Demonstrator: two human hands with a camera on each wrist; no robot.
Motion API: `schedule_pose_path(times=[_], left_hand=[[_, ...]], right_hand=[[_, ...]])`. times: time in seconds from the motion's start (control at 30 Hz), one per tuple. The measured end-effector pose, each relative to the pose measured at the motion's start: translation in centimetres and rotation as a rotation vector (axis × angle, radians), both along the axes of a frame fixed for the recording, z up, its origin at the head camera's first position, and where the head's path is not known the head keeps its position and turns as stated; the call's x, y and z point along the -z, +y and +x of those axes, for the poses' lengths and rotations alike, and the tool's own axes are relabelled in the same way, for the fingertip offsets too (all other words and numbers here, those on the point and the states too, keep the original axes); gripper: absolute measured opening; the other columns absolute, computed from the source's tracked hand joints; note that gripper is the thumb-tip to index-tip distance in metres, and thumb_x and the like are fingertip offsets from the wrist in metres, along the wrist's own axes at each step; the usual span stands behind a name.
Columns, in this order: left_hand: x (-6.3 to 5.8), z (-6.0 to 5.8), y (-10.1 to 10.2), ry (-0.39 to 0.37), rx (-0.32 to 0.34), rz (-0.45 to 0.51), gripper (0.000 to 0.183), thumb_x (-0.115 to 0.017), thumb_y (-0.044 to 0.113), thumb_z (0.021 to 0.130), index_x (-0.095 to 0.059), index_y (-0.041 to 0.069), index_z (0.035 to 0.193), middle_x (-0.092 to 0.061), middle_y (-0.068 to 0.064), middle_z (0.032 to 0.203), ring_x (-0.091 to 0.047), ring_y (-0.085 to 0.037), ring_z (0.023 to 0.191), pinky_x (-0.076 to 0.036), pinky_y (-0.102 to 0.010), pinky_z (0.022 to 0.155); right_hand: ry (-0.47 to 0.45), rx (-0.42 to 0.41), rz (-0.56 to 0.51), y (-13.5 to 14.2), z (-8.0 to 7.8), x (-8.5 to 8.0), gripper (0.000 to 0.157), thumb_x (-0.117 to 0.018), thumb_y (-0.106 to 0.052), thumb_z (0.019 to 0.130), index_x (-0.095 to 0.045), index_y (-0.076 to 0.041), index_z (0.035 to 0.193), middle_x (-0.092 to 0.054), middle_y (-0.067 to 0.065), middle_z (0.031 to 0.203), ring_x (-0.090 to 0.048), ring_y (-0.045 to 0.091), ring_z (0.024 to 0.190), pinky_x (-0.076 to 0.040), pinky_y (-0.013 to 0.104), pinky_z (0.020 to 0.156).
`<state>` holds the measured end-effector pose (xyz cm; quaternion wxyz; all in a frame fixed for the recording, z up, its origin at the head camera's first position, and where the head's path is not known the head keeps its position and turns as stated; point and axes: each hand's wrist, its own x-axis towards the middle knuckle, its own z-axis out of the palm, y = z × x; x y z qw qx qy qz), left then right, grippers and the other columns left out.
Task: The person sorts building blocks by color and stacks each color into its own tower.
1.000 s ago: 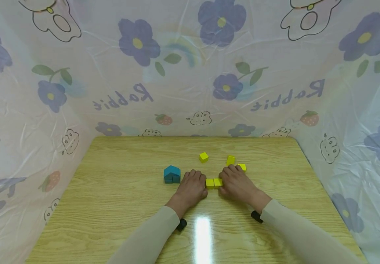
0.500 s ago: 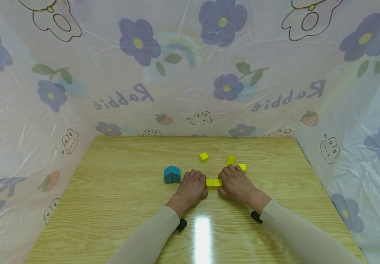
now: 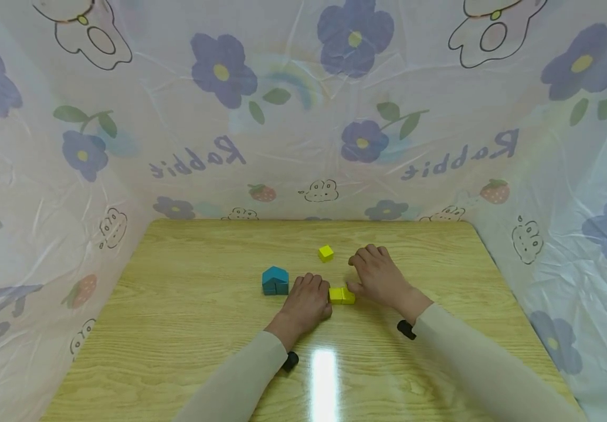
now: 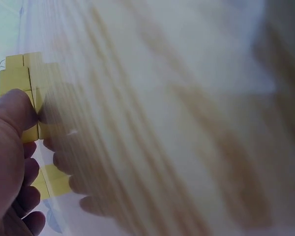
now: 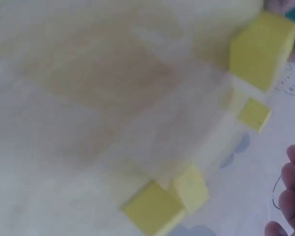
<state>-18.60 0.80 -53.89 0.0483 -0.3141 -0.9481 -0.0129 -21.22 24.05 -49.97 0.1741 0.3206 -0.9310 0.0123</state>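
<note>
My left hand (image 3: 307, 299) holds the left end of two yellow blocks (image 3: 341, 296) set side by side on the table. In the left wrist view its thumb lies on a yellow block (image 4: 14, 78), with the other fingers curled beside it. My right hand (image 3: 379, 275) is raised just right of the pair, fingers loosely bent and parted, holding nothing. Two more yellow blocks, one of them a square-faced block (image 5: 153, 209), show in the right wrist view below the fingers (image 5: 291, 204); in the head view the right hand hides them.
A blue block group (image 3: 275, 281) with a pointed top stands left of my left hand. A lone yellow cube (image 3: 326, 253) lies farther back on the wooden table (image 3: 192, 328). A flower-printed sheet (image 3: 292, 129) encloses the back and sides.
My right hand has let go of the right end of the yellow pair and moved up and away, now covering the two blocks behind it. The left hand stays put.
</note>
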Motion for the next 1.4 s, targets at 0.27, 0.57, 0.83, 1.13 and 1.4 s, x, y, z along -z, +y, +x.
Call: schedule_pose_path(times=[0.27,0.57,0.83,1.13,1.4], left_hand=[[0.3,-0.1,0.0,0.007,0.000,0.011,0.029,-0.062,0.037,0.101,-0.064,0.012,0.116,-0.057,0.000,0.100,-0.046,-0.019,0.093,-0.044,-0.035,0.089],[0.3,-0.1,0.1,-0.019,-0.006,0.009,0.032,-0.060,0.038,0.102,-0.064,0.011,0.120,-0.060,-0.001,0.105,-0.048,-0.020,0.097,-0.044,-0.037,0.091],[0.5,-0.1,0.0,0.001,-0.011,0.024,0.030,-0.063,0.037,0.100,-0.065,0.012,0.117,-0.060,0.000,0.103,-0.049,-0.020,0.095,-0.043,-0.036,0.087],[0.3,-0.1,0.0,0.010,-0.015,0.011,0.031,-0.061,0.039,0.101,-0.065,0.013,0.118,-0.060,0.000,0.103,-0.049,-0.019,0.095,-0.042,-0.034,0.086],[0.2,-0.1,0.0,0.018,-0.012,-0.001,0.030,-0.060,0.038,0.102,-0.064,0.013,0.117,-0.058,0.001,0.100,-0.048,-0.018,0.093,-0.042,-0.034,0.085]], right_hand=[[0.010,0.027,0.044,-1.0,-3.2,-0.7,0.037,-0.078,-0.033,0.093,-0.069,-0.005,0.116,-0.064,0.009,0.108,-0.051,0.030,0.099,-0.041,0.048,0.090],[-0.097,0.073,0.085,-2.6,-6.0,0.1,0.043,-0.077,-0.030,0.096,-0.067,-0.004,0.128,-0.064,0.012,0.120,-0.052,0.032,0.108,-0.043,0.053,0.098],[-0.152,0.049,0.160,-4.0,-7.3,0.8,0.038,-0.071,-0.023,0.100,-0.064,-0.007,0.134,-0.063,0.012,0.135,-0.054,0.034,0.126,-0.045,0.055,0.104],[-0.142,0.079,0.136,-3.8,-7.0,1.4,0.027,-0.071,-0.025,0.102,-0.068,-0.008,0.123,-0.066,0.009,0.125,-0.055,0.031,0.117,-0.045,0.053,0.100],[-0.111,0.144,0.080,-2.5,-6.0,1.7,0.026,-0.061,-0.029,0.095,-0.059,-0.005,0.106,-0.058,0.010,0.105,-0.052,0.034,0.106,-0.041,0.054,0.100]])
